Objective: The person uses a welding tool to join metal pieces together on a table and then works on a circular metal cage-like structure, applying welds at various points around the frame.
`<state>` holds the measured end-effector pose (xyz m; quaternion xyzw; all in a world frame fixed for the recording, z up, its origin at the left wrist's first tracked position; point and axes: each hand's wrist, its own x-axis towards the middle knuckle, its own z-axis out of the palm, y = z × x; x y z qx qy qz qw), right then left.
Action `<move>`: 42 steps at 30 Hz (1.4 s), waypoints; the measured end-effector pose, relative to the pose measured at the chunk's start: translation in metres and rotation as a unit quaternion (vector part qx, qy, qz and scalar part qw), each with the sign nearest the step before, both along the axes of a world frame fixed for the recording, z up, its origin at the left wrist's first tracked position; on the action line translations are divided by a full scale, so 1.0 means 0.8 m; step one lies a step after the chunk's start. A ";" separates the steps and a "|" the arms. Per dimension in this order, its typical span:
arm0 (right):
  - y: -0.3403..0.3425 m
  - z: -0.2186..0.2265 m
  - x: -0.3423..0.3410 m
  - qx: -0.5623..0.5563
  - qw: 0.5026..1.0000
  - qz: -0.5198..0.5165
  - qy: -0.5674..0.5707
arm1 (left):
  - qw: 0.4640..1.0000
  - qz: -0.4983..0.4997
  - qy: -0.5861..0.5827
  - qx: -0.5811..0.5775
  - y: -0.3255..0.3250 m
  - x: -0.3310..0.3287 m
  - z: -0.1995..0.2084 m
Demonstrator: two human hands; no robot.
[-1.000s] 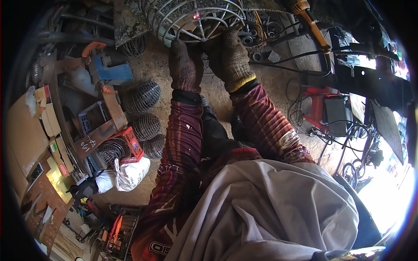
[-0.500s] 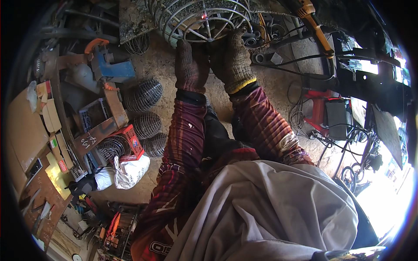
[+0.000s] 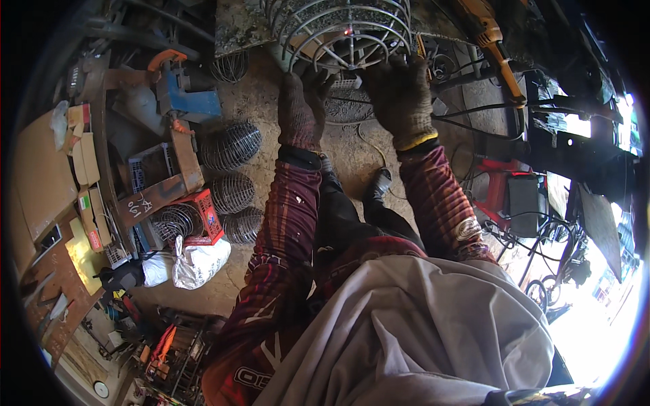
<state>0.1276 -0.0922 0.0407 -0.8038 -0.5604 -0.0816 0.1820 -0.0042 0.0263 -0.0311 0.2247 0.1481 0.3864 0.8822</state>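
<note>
A round cage of bent metal wire [image 3: 351,51] rests at the edge of a rough, dirty worktop at the top of the view. One joint on its middle spoke glows red. My left hand [image 3: 301,111], in a dark knit glove, grips the cage's near rim on the left. My right hand [image 3: 404,101], in a matching glove with a yellow cuff, has its fingers curled over the rim on the right. Some fingertips are hidden behind the wires and gloves.
A yellow-orange power tool [image 3: 484,27] lies at the upper right with black cables below it. Several finished wire cages [image 3: 231,145] stand on the floor at left, beside a red crate [image 3: 211,215] and a white sack [image 3: 201,260]. A red stand [image 3: 497,186] is at right.
My right hand has moved to the right along the rim, so the hands are farther apart. The cage sits slightly farther right and lower in view, and my feet show between my arms.
</note>
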 end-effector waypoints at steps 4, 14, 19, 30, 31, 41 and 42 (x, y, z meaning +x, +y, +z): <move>-0.005 -0.026 0.027 0.062 0.978 0.011 0.201 | 0.998 0.054 0.013 0.025 0.009 0.003 0.017; 0.001 -0.066 0.053 0.254 0.853 0.068 0.451 | 0.994 0.034 0.042 0.097 0.019 0.017 0.018; 0.006 -0.040 0.015 0.313 0.399 0.004 0.862 | 0.994 -0.055 0.028 0.092 0.014 0.010 0.007; 0.016 -0.047 -0.004 0.296 0.457 0.034 0.838 | 0.992 -0.071 0.078 0.074 0.006 0.018 0.012; 0.020 -0.048 -0.005 0.341 0.264 0.056 0.901 | 0.991 -0.054 0.087 0.091 0.004 0.021 0.012; -0.002 -0.067 0.016 0.275 -0.101 0.111 0.950 | 0.990 -0.041 0.114 0.072 -0.014 0.020 0.022; -0.011 -0.092 0.035 0.251 -0.372 0.042 0.893 | 0.987 -0.061 0.124 0.077 -0.020 0.024 0.031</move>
